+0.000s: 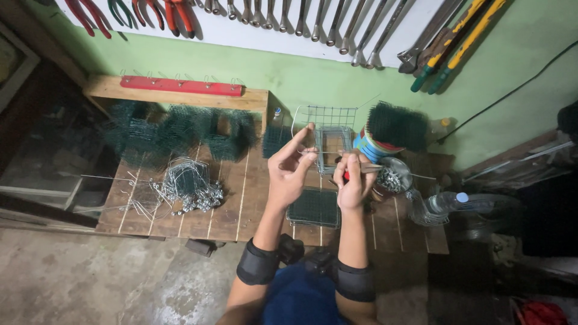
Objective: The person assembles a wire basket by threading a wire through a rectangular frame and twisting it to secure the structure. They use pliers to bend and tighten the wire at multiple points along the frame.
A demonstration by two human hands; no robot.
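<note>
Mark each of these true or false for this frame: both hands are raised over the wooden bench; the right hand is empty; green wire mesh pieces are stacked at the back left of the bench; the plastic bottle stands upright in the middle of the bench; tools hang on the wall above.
1. Both hands are raised over the wooden bench. True: the left hand and right hand are up, close together.
2. The right hand is empty. False: it grips a red-handled tool.
3. Green wire mesh pieces are stacked at the back left. True.
4. The plastic bottle stands upright mid-bench. False: it lies on its side at the right end.
5. Tools hang on the wall. True: wrenches and pliers hang there.
</note>
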